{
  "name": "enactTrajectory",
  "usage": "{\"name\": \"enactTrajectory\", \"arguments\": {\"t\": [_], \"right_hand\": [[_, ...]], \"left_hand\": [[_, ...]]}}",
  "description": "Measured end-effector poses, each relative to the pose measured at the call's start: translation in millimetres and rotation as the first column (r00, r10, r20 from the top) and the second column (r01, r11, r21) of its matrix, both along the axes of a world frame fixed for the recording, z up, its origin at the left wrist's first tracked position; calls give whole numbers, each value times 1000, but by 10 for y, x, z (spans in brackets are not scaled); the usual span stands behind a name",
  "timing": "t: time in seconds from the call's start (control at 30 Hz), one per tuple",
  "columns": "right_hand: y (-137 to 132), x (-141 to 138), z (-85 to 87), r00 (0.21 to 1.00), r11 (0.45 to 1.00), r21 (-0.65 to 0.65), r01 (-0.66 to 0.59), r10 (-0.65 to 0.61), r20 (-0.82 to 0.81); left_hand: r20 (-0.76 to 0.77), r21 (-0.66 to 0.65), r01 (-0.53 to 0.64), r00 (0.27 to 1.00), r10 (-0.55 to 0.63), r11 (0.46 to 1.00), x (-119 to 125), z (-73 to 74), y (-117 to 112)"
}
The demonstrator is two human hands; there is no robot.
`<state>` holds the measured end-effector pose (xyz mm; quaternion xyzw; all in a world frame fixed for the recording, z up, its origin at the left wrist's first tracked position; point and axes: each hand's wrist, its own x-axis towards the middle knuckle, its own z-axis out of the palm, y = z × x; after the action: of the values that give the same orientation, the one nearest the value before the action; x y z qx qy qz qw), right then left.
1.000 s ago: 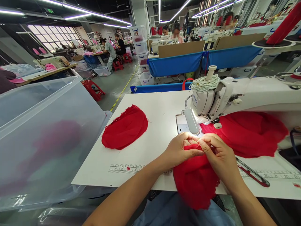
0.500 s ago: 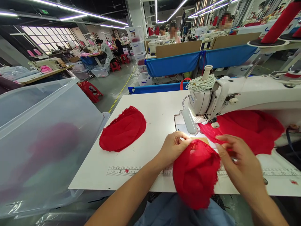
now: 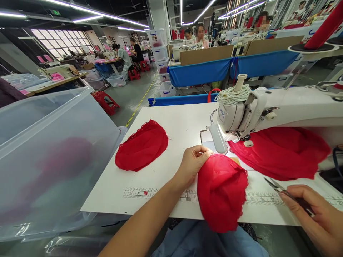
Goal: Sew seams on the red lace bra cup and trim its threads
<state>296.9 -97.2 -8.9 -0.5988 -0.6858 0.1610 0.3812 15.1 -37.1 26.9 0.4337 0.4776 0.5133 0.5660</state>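
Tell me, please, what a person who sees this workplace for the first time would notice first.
The bright red lace pieces stand out on the white sewing table: the left hand holds one red lace piece at the near edge, another lies flat to the left, and a red pile sits under the arm of the white sewing machine. The right hand holds thread snips at the lower right. A large clear plastic bin fills the left side.

A printed ruler scale (image 3: 160,193) is seen along the near edge of the white table (image 3: 171,121), digits 8 and 17 being legible near the sewing machine (image 3: 268,107), whose head carries a small blue brand label (image 3: 222,113) too blurred to be read.
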Motion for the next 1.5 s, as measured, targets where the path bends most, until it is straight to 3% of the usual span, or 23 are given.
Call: {"name": "enactTrajectory", "arguments": {"t": [0.07,0.13,0.23,0.33,0.47,0.63,0.87,1.07,1.2,1.33,1.43,1.5], "right_hand": [[-13,-189,94,991,992,9,-126,126,-52],[11,-421,155,976,970,-116,-215,212,-43],[118,-779,205,951,951,-115,-288,298,82],[241,-1029,226,937,976,-35,-216,217,275],[322,-1142,222,907,991,72,-116,76,414],[344,-1166,262,896,995,37,-96,70,439],[368,-1261,325,890,987,89,-131,78,449],[346,-1165,264,935,984,83,-156,120,334],[357,-1080,208,962,962,-2,-275,275,-12],[409,-1150,170,979,994,-13,-111,108,-175],[431,-1223,192,967,989,39,-144,149,-206],[416,-1238,225,957,985,79,-157,171,-236]], "left_hand": [[10,-2,-5,1000,5,1000,0,8,-2],[22,-14,-10,1000,10,1000,-4,13,-5],[56,-38,-11,998,13,999,-19,14,-6],[92,-64,2,996,3,998,-38,12,3],[113,-77,9,994,0,997,-52,12,14],[117,-88,22,993,-12,996,-55,14,10],[59,-93,28,998,-23,995,-57,18,-12],[-7,-77,30,1000,-31,997,-67,15,-9],[-43,-64,34,998,-37,997,-65,31,-16],[-119,24,124,986,-121,992,-51,55,-40],[-169,87,236,961,-219,968,-46,59,-50],[-240,105,251,945,-220,962,-47,43,-47]]}}
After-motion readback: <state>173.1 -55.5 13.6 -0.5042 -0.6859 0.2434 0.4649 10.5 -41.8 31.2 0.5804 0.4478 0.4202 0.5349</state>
